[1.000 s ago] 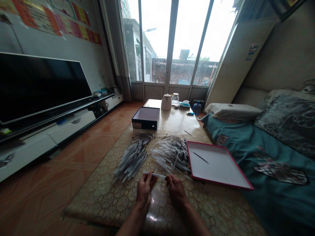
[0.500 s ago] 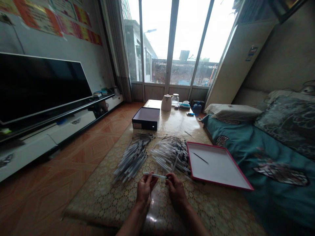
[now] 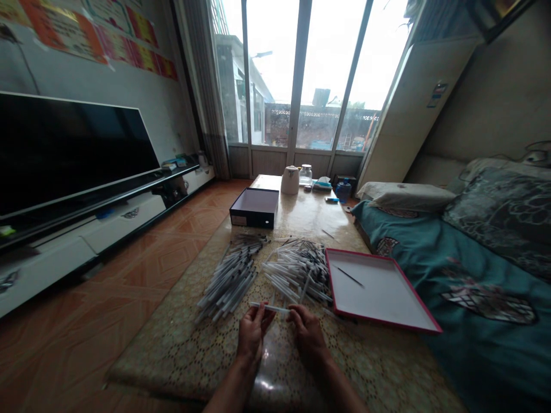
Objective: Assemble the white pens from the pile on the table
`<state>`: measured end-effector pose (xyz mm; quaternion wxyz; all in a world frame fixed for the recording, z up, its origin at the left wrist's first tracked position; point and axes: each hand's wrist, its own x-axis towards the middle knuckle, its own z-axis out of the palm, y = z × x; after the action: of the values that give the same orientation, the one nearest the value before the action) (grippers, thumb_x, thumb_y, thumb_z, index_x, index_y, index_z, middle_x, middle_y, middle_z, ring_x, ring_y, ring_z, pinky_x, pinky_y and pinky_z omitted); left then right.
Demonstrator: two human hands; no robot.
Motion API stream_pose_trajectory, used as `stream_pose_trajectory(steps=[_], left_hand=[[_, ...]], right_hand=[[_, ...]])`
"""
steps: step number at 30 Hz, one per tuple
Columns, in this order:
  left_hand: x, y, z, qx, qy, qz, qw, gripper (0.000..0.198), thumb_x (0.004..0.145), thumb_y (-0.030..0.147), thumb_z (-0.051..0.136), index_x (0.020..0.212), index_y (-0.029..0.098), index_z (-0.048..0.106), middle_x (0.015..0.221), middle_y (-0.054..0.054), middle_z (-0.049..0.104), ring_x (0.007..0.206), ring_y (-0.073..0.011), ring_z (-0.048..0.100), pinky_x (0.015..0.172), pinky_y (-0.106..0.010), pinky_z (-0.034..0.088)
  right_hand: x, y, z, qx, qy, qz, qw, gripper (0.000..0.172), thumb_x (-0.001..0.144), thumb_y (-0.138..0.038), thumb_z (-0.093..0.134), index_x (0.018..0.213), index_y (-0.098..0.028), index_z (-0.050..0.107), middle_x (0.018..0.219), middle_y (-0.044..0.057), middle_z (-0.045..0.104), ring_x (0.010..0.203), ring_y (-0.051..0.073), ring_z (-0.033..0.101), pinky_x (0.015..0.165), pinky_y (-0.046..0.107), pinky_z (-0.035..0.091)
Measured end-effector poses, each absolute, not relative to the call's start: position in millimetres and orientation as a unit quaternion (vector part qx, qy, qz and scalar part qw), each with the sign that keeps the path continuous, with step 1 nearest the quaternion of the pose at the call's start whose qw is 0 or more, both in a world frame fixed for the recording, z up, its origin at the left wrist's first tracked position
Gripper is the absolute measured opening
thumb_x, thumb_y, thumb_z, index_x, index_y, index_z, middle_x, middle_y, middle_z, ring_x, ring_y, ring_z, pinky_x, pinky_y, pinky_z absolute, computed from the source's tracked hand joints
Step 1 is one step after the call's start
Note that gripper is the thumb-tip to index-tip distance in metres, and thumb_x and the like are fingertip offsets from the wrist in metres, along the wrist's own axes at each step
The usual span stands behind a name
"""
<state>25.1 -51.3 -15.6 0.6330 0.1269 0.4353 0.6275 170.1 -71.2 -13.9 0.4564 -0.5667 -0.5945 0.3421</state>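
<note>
While both hands work at the bottom centre of the frame, the red-rimmed white tray just to their right holds one thin dark stick, lying aslant. Farther up the worktop sits a dark box with a pale upper face. Two loose heaps of thin tubes lie between the hands and the box: the left heap is more orderly, while the right heap is a tangle with many dark ends and lies just beside the tray.

The worktop has a glossy, lace-patterned surface. At its far end stand a white kettle, a glass jar and a blue bottle. A tiled floor and a wall-side TV fill the left, a teal-covered bed the right.

The left hand is closed around one white tube, holding it level above the worktop. The right hand is half curled, fingertips at the tube's right end, though whether it grips cannot be told
</note>
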Motion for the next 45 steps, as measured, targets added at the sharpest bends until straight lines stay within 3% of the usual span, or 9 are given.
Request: stream_pose_trajectory(steps=[4,9,15,23,31,39,45], left_hand=[[24.7,-52.1,-15.7,0.13,0.434,0.627,0.634,0.003,0.074,0.008,0.062,0.075,0.01,0.062,0.068,-0.003,0.065,0.062,-0.0104,0.064,0.062,-0.022,0.056],[24.5,-52.1,-15.9,0.113,0.433,0.638,0.627,0.003,0.075,0.008,0.061,0.074,0.011,0.062,0.07,-0.003,0.066,0.063,-0.0107,0.064,0.063,-0.022,0.056],[25.2,-51.4,-15.1,0.113,0.434,0.636,0.628,0.005,0.077,0.006,0.058,0.075,0.01,0.062,0.068,-0.003,0.066,0.062,-0.0108,0.065,0.062,-0.022,0.056],[25.5,-51.0,-15.7,0.105,0.438,0.633,0.63,0.01,0.078,0.004,0.056,0.074,0.01,0.062,0.068,-0.003,0.066,0.062,-0.0109,0.065,0.062,-0.022,0.055],[13.7,-35.5,7.4,0.048,0.451,0.657,0.603,0.017,0.08,0.006,0.052,0.067,0.012,0.06,0.06,-0.002,0.065,0.054,-0.0096,0.063,0.059,-0.022,0.054],[19.1,1.4,1.2,0.04,0.474,0.675,0.565,0.01,0.077,0.011,0.058,0.067,0.013,0.06,0.054,0.001,0.061,0.047,-0.0085,0.059,0.054,-0.022,0.052],[66.0,36.2,2.0,0.159,0.475,0.63,0.593,0.01,0.074,0.01,0.061,0.064,0.01,0.059,0.059,-0.002,0.062,0.053,-0.0088,0.061,0.06,-0.023,0.053]], right_hand=[[168.4,-74.4,-13.2,-0.574,-0.605,0.316,0.452,0.043,0.088,-0.045,0.034,0.065,-0.018,0.059,0.058,0.001,0.059,0.054,0.015,0.055,0.055,0.023,0.04],[168.7,-74.0,-17.8,-0.568,-0.532,0.403,0.481,0.029,0.082,-0.046,0.044,0.083,-0.019,0.055,0.073,0.001,0.063,0.041,0.011,0.052,0.042,0.022,0.039],[173.9,-66.2,-21.9,-0.554,-0.546,0.372,0.507,0.018,0.073,-0.035,0.057,0.079,-0.018,0.054,0.071,0.001,0.06,0.066,0.016,0.059,0.06,0.023,0.045],[174.4,-68.8,-17.4,-0.553,-0.555,0.362,0.505,0.02,0.076,-0.037,0.055,0.07,-0.018,0.055,0.063,-0.002,0.054,0.061,0.014,0.052,0.058,0.022,0.041],[193.6,-55.4,-22.8,-0.543,-0.39,0.441,0.599,0.028,0.07,-0.045,0.059,0.073,-0.019,0.049,0.054,-0.007,0.049,0.036,0.006,0.041,0.035,0.017,0.029],[236.3,-12.1,-4.1,-0.61,-0.283,0.283,0.684,0.027,0.07,-0.043,0.057,0.077,-0.019,0.047,0.063,-0.003,0.058,0.041,0.009,0.052,0.037,0.018,0.039],[235.7,35.5,2.4,-0.604,-0.301,0.274,0.686,0.027,0.072,-0.044,0.053,0.08,-0.021,0.042,0.078,0.002,0.061,0.052,0.015,0.063,0.044,0.024,0.048]])
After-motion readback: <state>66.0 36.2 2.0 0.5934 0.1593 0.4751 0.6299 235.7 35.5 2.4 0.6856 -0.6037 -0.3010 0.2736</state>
